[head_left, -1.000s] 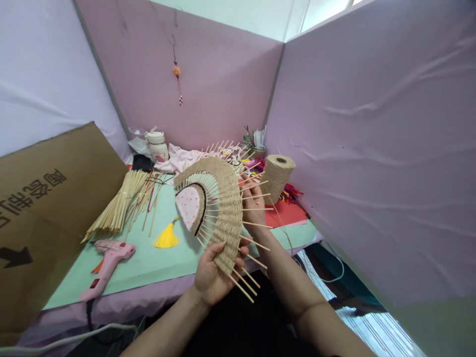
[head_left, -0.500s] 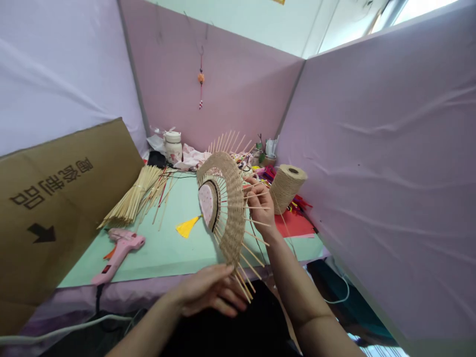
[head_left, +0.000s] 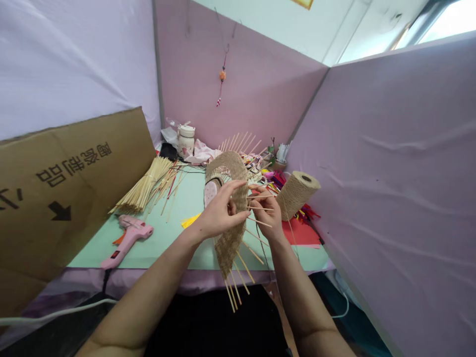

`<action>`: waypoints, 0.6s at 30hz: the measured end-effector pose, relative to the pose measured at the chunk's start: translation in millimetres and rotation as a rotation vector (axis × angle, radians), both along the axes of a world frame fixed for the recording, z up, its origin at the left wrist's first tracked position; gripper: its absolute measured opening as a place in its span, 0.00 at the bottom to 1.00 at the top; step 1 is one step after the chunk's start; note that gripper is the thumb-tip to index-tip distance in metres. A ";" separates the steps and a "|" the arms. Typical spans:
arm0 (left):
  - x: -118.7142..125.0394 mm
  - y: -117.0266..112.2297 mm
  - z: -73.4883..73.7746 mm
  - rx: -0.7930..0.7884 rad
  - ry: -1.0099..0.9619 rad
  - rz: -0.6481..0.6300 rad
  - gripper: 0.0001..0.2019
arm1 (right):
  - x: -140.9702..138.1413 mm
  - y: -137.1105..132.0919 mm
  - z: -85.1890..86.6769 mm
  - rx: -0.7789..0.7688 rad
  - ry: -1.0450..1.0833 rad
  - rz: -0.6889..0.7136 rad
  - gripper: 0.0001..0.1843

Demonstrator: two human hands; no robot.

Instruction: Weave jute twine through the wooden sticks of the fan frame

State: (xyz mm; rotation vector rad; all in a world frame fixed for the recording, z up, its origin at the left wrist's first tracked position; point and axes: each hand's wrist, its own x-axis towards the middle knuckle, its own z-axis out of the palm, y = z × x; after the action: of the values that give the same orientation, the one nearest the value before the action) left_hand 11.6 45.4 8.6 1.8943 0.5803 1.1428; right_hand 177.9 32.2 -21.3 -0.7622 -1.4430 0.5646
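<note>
I hold a half-round woven fan [head_left: 231, 238] of jute twine on thin wooden sticks upright above the table's front edge, seen almost edge-on. My left hand [head_left: 220, 214] reaches across its woven band, fingers pinched on the weave near the sticks. My right hand [head_left: 265, 210] grips the fan from behind, fingers closed among the protruding sticks. A thin twine strand hangs down past my right wrist. The fan's pink dotted centre [head_left: 210, 190] shows just left of my left hand.
A spool of jute twine [head_left: 296, 193] stands at the right over red paper [head_left: 302, 232]. A bundle of sticks [head_left: 145, 188], a pink glue gun [head_left: 128, 239], a yellow tassel [head_left: 190, 221] and a white jar [head_left: 186, 140] lie on the green table [head_left: 148, 250]. A cardboard sheet [head_left: 55, 188] leans left.
My left hand left the fan's lower edge and rose to pinch the woven band higher up. The fan turned further edge-on. My view shifted left.
</note>
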 end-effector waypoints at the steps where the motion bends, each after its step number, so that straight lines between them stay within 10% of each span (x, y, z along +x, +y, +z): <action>1: -0.3 0.8 -0.8 0.007 -0.024 0.011 0.30 | 0.2 0.9 1.5 0.001 -0.009 0.003 0.12; 18: -7.8 -2.4 -19.4 0.061 -0.192 0.177 0.18 | -7.1 1.8 41.5 0.206 -0.527 -0.072 0.04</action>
State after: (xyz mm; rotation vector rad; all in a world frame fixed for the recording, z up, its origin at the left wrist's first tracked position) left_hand 3.8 42.9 -10.8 1.7855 0.6203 1.4536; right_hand 170.8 34.0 20.3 -0.8292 -1.9133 0.1532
